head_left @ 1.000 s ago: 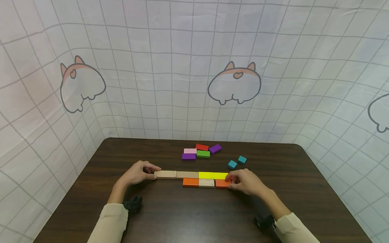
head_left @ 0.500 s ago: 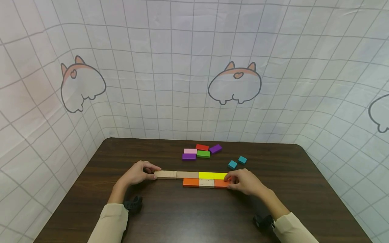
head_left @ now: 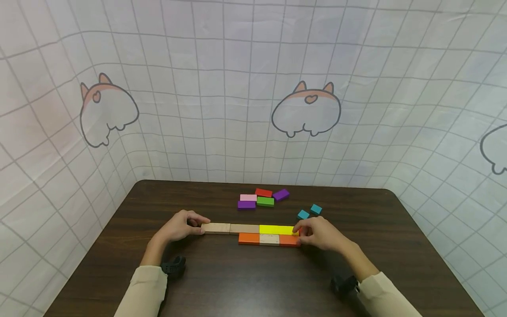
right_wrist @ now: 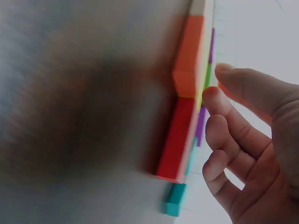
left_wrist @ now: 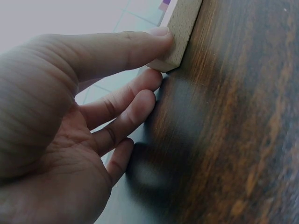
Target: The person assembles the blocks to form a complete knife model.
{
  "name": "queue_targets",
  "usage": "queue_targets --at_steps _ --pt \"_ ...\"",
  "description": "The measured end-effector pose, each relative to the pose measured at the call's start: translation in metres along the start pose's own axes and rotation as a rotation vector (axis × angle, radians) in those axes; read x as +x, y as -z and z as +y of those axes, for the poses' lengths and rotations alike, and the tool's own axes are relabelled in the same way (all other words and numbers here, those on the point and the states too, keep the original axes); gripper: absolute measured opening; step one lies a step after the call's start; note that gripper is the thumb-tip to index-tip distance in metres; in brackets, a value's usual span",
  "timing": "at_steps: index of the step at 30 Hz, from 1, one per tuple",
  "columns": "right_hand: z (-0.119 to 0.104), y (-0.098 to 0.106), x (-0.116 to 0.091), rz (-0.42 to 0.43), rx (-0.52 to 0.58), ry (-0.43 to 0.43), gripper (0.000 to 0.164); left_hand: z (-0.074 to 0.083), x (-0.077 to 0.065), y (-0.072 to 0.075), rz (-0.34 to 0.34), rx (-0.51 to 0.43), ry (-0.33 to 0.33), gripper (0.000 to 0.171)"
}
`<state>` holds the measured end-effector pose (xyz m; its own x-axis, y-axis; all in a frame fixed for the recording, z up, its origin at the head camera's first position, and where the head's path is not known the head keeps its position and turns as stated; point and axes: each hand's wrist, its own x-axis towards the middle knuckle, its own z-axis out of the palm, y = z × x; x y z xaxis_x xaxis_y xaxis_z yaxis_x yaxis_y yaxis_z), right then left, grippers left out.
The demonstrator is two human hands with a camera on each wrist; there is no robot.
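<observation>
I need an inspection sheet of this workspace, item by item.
Surface: dark wooden table.
Job's things: plain wood blocks and a yellow strip in line; orange blocks flanking a pale block on the near side; red block near the right end.
Clutter: loose blocks in several colours farther back.
Hands: left hand pinches the leftmost of the plain wood blocks; right hand at the right end, holding nothing visible.
Cables: nothing seen.
Surroundings: white gridded cloth with animal drawings.

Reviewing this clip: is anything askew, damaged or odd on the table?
Nothing looks plainly spilled or damaged. Only small misalignments: the farther purple block and the two teal blocks lie at angles, which stands out beside the two straight block rows.
</observation>
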<state>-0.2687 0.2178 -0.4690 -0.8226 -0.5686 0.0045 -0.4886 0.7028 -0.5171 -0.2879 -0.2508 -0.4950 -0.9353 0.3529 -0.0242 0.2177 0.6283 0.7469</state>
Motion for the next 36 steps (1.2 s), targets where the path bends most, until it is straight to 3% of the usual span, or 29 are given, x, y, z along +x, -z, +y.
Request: queue_targets --at_steps 5,10,22,30,36 --pt "0.003 0.015 0.014 0.040 0.017 0.014 0.018 0.000 0.000 0.000 -0.003 0.002 -0.006 0.027" --pt "0.008 0.026 0.040 0.060 0.046 -0.049 0.024 -0.001 -0.001 0.000 -0.008 0.000 -0.003 0.027" --pt "0.022 0.023 0.098 0.077 0.022 -0.142 0.056 0.001 -0.001 0.002 -0.010 0.001 -0.007 0.028" --pt "0.037 0.020 0.116 0.040 0.015 -0.184 0.074 0.002 -0.001 0.003 -0.006 0.004 -0.005 0.027" --pt "0.041 0.021 0.123 -0.016 0.038 -0.210 0.078 0.000 -0.001 0.000 -0.009 -0.006 0.003 0.027"
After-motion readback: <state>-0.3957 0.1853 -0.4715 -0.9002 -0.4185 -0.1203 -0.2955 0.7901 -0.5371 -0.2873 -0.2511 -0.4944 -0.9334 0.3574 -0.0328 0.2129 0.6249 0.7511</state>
